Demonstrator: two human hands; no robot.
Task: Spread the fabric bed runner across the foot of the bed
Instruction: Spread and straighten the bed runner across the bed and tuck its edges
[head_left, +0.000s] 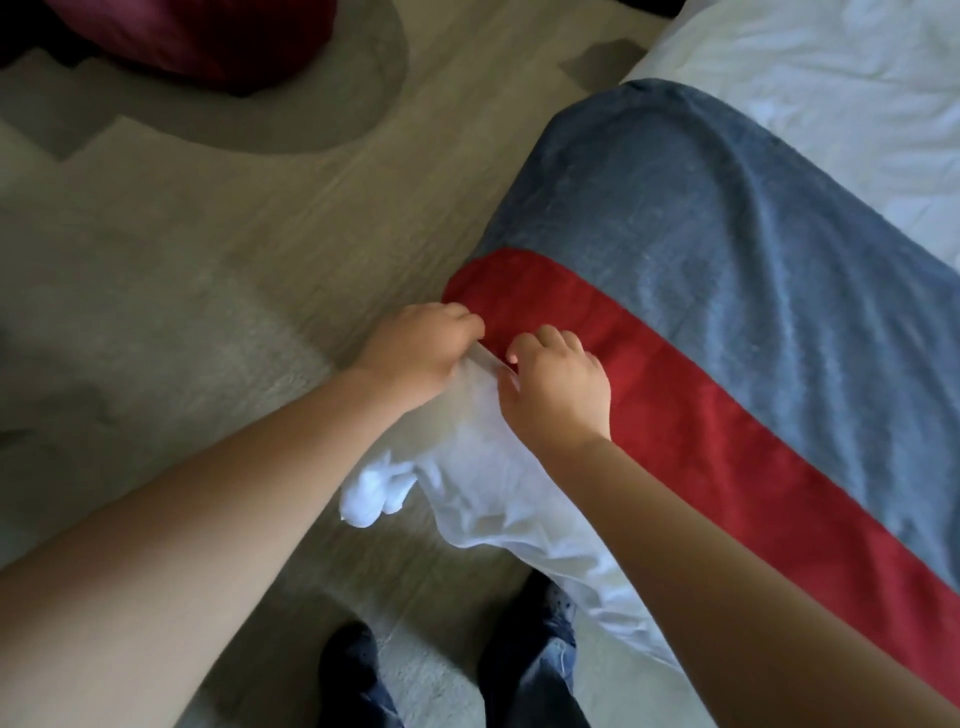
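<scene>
Red cloth is bunched under both hands at the bed's corner. Our left hand (421, 353) has its fingers curled tight, pinching the end of the red band (701, 415), and a fold of white sheet (493, 467) runs out from beneath the thumb. Our right hand (558, 384) sits just beside it, knuckles up and fingers curled, pinching the same edge. We cannot tell whether the sheet is caught in either pinch as well. Both forearms are bare and reach in from the lower edge of the view.

The band belongs to the bed runner (727, 260), a grey-blue fabric with a soft nap. It lies across the bed and over the near corner, with long shallow wrinkles running along it. Beyond it lies the bed's white cover (831, 78), creased. Below our hands the white sheet hangs loose off the bed's side, a puffed lump of it sticking out to the left.

Under us is pale wood-look floor (311, 208), and a light rug (156, 389) lies at left. Our feet in dark socks (348, 665) stand near the bed, with jeans (540, 670) showing above the right one. Far off at the top left, a dark red soft object (197, 36) sits on a rounded grey mat (337, 114).
</scene>
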